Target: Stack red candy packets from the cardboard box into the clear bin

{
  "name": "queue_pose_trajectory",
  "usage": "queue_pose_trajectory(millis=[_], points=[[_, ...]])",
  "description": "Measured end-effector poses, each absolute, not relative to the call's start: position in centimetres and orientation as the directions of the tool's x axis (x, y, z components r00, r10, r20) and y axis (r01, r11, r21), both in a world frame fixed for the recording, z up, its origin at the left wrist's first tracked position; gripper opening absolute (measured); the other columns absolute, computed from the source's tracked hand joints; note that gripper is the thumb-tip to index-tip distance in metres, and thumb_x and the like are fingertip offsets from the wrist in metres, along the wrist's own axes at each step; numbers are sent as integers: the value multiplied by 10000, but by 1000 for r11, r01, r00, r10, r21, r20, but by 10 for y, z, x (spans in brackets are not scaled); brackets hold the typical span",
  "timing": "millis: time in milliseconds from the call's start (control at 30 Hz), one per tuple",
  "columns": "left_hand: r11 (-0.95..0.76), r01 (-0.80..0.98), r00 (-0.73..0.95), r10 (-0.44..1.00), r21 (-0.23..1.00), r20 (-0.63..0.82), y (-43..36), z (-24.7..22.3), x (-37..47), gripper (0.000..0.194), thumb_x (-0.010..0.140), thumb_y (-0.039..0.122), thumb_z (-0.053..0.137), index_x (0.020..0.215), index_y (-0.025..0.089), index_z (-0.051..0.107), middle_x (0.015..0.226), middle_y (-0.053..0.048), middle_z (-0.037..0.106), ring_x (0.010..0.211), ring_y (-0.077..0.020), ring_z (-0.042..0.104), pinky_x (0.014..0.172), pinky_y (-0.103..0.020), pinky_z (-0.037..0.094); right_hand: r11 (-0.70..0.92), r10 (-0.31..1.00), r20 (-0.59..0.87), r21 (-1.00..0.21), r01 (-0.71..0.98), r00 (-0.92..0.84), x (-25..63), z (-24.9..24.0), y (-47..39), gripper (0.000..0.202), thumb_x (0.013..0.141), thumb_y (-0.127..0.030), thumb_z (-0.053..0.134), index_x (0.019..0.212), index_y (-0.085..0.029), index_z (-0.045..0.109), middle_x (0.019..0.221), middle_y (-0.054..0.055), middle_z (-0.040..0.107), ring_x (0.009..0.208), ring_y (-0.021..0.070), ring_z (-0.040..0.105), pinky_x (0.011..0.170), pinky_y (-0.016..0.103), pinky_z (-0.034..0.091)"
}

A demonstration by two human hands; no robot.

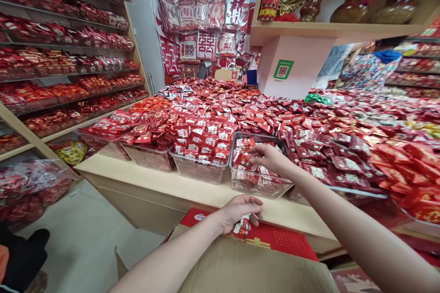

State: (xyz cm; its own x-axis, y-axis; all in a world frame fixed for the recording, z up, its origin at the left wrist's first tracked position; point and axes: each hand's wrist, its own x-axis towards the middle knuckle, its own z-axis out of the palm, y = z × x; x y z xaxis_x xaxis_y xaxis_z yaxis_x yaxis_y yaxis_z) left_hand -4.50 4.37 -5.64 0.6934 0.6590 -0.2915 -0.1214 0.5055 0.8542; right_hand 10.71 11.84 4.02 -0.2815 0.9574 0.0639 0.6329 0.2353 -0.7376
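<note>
My left hand (240, 213) is closed around a few small red-and-white wrapped candies (242, 225), low in front of the counter edge and above a cardboard box. Over a clear plastic bin (263, 187), my right hand (271, 158) reaches in from the right. Its bent fingertips meet at a small red packet, among other red-and-white packets (244, 142) inside; the bin's right part is less full. Left of it stands another clear bin (199, 171), with similar packets (202, 139) in upright rows. Dark red packets (319, 153) lie heaped to the right.
A cardboard box (257, 268) and a red box (288, 238) stand before the wooden counter (144, 176). Shelves of red packets (68, 50) line the left wall. An overhead shelf (309, 31) and white pillar (292, 62) rise behind the bins. A person (373, 71) stands at back right.
</note>
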Motion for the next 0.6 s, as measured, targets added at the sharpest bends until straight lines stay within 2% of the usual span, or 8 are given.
queue_pose_trajectory(millis=[100,200,267,333,467,500,600], points=[[352,-188,678,722,917,-138,40,-48,-43,443,688,416,578,1023,153,456,796,-48,585,526,-83,561,401,-145,320,244,965,177,-876,416,-194,112,45,91,313,695,-277,549,979,-163,485,780,34,603,676,137,581,623,261,455],[231,-267,677,736,936,11,34,-40,-40,574,686,504,537,1139,187,383,934,-94,575,557,-102,577,400,-155,332,228,964,175,-933,278,-202,112,34,49,331,725,-300,520,1020,-185,424,752,23,584,692,142,575,601,265,466],[186,-242,669,743,952,24,29,-38,-38,547,717,535,471,1121,171,422,877,-89,587,488,-82,539,380,-160,327,209,961,137,-930,303,-241,113,20,23,303,761,-298,470,1038,-198,401,753,24,582,674,140,568,576,267,467],[144,-144,660,751,979,-14,26,-38,-37,486,754,530,412,1023,136,504,743,-58,586,422,-58,470,374,-167,326,223,956,114,-883,414,-272,115,8,6,309,780,-286,441,1075,-209,391,793,36,582,675,140,558,581,275,463],[21,15,685,728,1000,-26,23,-40,-37,376,746,475,463,842,125,561,713,-25,555,513,-73,470,482,-194,388,317,940,158,-727,609,-302,123,9,-2,413,760,-287,473,1161,-225,396,913,64,569,709,146,537,564,263,437],[-9,45,694,719,999,-25,22,-40,-38,351,742,461,476,816,129,561,710,-18,546,543,-80,475,506,-197,393,341,927,142,-706,621,-348,124,13,-1,365,758,-286,475,1117,-224,453,895,58,580,698,143,536,558,254,430],[-44,81,704,710,996,-26,20,-41,-38,300,731,425,505,803,136,548,685,-2,523,569,-84,476,518,-191,390,400,876,75,-665,631,-476,125,30,5,162,761,-258,467,821,-202,607,731,28,609,645,133,539,576,242,413]])
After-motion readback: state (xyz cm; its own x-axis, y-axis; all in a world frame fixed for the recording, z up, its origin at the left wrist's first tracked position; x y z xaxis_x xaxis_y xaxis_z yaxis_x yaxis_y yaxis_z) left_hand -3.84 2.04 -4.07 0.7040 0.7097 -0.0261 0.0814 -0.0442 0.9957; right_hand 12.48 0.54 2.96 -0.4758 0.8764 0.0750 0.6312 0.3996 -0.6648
